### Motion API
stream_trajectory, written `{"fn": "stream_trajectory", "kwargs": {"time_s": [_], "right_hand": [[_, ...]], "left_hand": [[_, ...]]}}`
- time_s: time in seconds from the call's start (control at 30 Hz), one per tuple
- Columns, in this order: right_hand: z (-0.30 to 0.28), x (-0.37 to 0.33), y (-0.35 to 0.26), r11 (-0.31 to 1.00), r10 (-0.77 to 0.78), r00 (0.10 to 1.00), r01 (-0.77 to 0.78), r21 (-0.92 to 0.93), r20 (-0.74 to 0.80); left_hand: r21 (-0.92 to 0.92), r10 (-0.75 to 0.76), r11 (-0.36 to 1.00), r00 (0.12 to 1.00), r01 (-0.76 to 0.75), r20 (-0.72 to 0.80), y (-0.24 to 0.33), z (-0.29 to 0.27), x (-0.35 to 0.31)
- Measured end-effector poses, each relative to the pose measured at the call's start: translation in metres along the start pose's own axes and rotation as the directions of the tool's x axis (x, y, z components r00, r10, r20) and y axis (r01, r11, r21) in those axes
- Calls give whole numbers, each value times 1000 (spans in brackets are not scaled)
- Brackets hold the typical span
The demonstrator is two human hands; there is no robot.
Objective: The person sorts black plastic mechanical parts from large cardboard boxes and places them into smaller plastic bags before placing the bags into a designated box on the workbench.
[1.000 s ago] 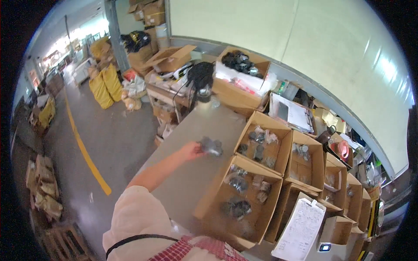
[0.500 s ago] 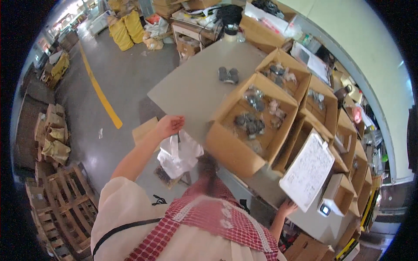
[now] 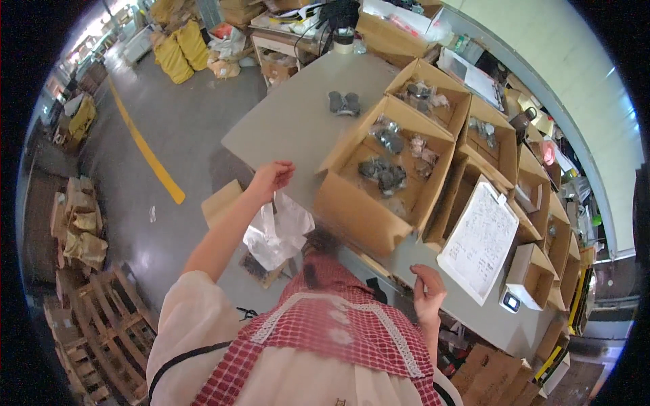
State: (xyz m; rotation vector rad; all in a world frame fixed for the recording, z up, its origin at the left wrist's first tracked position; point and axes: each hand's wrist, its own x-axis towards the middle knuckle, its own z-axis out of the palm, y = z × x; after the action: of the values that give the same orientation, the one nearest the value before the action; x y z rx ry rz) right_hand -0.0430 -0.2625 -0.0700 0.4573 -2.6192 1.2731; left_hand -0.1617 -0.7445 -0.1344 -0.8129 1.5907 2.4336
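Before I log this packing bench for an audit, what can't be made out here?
- Head view: the dark parts in the nearest carton are too small to identify.
- Writing on the white sheet is too small to read.
- Whether the left hand pinches anything: too small.
- The floor below the bench, hidden by the red checked apron.

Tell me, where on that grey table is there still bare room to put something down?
The grey table lies bare along its left side, between the small dark bundle and the near edge by the left hand. The right side is crowded with open cardboard boxes and a clipboard.
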Motion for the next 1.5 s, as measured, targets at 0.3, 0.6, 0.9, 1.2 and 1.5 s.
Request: {"fn": "stream_trajectory", "kwargs": {"time_s": [0.3,0.6,0.9,1.2,1.5], "right_hand": [[93,132,-57,933,-323,946,325,-152,37],[141,162,-61,994,-82,996,83,-73,23],[114,167,-44,739,363,920,-380,557,148],[76,222,-101,535,114,782,-568,626,612],[64,165,-73,723,229,900,-412,554,371]], "left_hand": [[302,-137,948,986,101,98,61,77,164],[13,-47,999,992,46,114,53,117,239],[187,54,972,912,-141,406,145,111,103],[379,-193,919,717,-107,670,126,144,-40],[438,62,661,626,-609,777,73,139,-69]]}}
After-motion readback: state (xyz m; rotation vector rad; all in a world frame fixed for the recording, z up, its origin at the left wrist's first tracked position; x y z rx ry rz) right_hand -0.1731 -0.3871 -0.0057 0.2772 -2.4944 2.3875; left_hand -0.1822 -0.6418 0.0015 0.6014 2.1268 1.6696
